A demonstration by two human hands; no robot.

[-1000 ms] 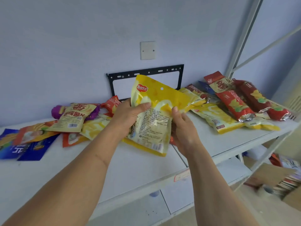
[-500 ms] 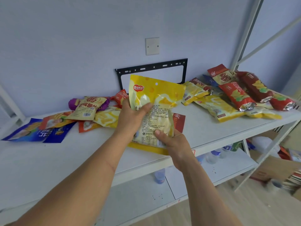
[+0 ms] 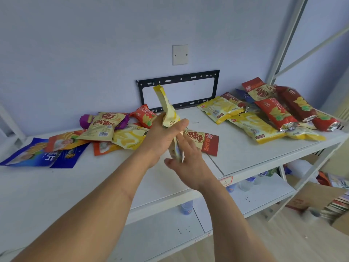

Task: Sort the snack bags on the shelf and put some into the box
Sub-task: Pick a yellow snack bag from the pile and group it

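White metal shelf (image 3: 236, 154), blue, orange and yellow snack bags (image 3: 120, 137) left, red and yellow packets (image 3: 272, 112) right

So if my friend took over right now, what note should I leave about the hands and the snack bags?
Left hand grips the yellow snack bag, held upright and edge-on above the shelf. Right hand touches the bag's lower end with fingers mostly straight.
A red and tan bag lies just behind the hands. One pile of bags lies to the left, another pile to the right.
A cardboard box sits on the floor at lower right.
Left: keep sorting; whether any bags are in the box can't be seen.
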